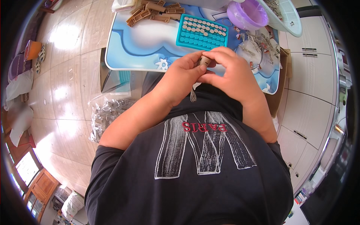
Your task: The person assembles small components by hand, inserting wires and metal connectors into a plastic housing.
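Both hands meet above the lap — left hand [183,71] and right hand [227,69] pinch closed on a small beige plastic cylinder [204,60]. Assembly step under way; next, seating it in the teal pegged tray [187,37] requires careful alignment.

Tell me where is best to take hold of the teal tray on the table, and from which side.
Probably the near long edge of the teal tray, reached from the person's side. It lies flat, and its rows of wells hold small pale pieces, so gripping the rim and keeping it level avoids touching them.
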The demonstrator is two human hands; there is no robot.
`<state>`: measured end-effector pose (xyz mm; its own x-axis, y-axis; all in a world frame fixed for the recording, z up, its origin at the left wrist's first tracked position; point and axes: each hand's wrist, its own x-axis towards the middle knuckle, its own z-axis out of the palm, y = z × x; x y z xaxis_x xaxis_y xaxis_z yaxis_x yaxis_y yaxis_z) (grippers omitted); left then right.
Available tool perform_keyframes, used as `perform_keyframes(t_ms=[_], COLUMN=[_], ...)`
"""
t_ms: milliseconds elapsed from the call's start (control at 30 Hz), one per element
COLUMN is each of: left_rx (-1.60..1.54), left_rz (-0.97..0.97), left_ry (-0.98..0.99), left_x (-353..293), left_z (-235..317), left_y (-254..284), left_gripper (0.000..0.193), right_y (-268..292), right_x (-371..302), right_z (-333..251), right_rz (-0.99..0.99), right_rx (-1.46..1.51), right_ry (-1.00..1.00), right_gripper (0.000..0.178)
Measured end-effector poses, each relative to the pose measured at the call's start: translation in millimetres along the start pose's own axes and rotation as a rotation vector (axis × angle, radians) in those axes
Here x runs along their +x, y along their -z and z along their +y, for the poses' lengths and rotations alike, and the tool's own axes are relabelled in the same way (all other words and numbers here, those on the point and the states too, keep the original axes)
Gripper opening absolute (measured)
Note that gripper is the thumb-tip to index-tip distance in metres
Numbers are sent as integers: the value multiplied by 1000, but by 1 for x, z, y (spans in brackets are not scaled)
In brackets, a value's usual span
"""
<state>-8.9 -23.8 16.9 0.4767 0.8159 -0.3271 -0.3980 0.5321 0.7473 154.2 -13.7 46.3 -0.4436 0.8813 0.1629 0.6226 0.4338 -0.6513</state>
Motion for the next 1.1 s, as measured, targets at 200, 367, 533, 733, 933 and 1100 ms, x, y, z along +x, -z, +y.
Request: perform_keyframes(t_ms=[200,367,533,733,933,1100], left_rx=[224,226,212,603,902,557], left_rz=[-24,-34,-80,73,154,28], left_ry=[-19,83,117,-85,-477,-127], left_x=[-6,-8,-6,-6,-9,-2], left_z=[4,21,25,12,2,1], left_y=[-3,-1,0,-1,-7,1], left_gripper=[52,59,42,22,15,18], right_y=[-2,-3,-1,-3,-14,-26], right_x=[-7,-13,-14,-19,-25,-32], right_z=[21,31,32,32,22,30], right_rz=[-49,-34,-38,71,239,226], right_rx=[620,951,962,994,1043,1089], right_ry=[-276,-419,-442,-370,-283,-343], right_gripper=[23,19,22,22,21,20])
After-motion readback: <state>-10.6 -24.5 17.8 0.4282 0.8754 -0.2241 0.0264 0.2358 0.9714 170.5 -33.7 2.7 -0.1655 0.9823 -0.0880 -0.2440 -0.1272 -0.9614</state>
